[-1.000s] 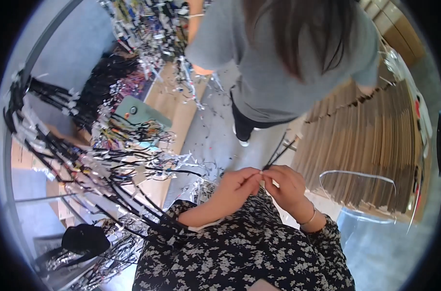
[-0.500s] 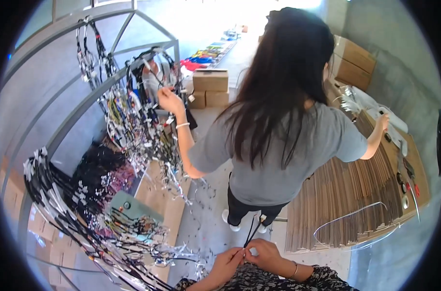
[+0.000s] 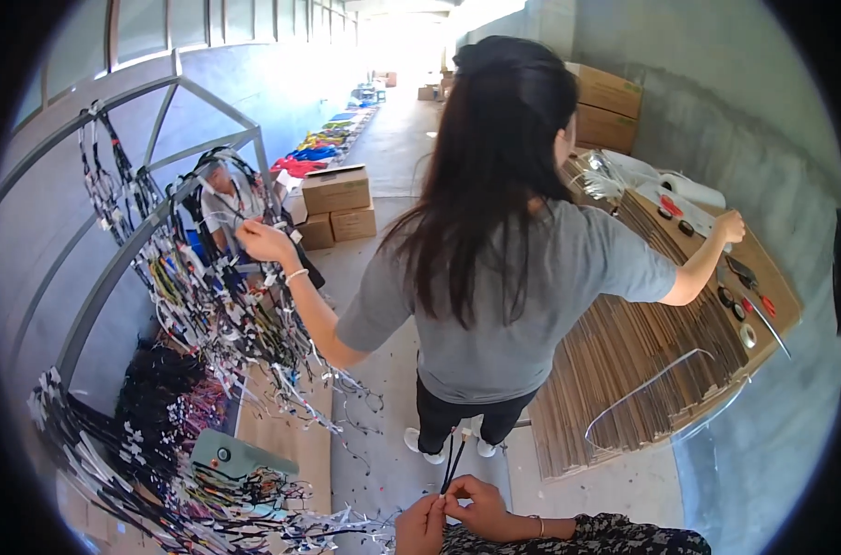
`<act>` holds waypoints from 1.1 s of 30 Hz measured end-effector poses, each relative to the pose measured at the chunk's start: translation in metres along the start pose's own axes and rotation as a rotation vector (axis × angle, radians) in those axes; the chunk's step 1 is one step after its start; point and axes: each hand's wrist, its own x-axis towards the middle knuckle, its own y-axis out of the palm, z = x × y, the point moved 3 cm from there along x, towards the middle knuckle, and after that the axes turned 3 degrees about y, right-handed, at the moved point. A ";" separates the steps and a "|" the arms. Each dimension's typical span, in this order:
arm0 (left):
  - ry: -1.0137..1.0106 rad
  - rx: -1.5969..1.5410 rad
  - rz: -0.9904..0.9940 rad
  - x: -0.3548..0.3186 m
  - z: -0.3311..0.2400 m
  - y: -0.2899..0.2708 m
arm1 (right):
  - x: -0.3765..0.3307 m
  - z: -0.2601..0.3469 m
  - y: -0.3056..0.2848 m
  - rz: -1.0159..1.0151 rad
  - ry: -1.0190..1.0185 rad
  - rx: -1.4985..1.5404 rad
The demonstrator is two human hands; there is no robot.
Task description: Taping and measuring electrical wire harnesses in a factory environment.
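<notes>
At the lower middle, a thin black cable harness with a pale connector at its far end points away from me. My left hand pinches its near end. Closed against it, my right hand has thumb and finger on the same spot. What lies right between the fingertips is too small to make out. Left of my hands, many wire harnesses with white connectors droop over the near part of a grey metal rack.
Just ahead stands a person in a grey T-shirt, arms spread between hanging harnesses and stacked flat cardboard. Tape rolls and red-handled tools lie on the stack. A grey-green case sits lower left; cardboard boxes stand beyond.
My view has tilted up and turned right, so most things sit further left. My hands keep their pinch on the cable harness. The person ahead has shifted the right hand over the cardboard.
</notes>
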 end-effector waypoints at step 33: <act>-0.294 -0.835 0.114 0.011 -0.011 -0.025 | 0.046 0.063 -0.023 0.213 -0.198 0.094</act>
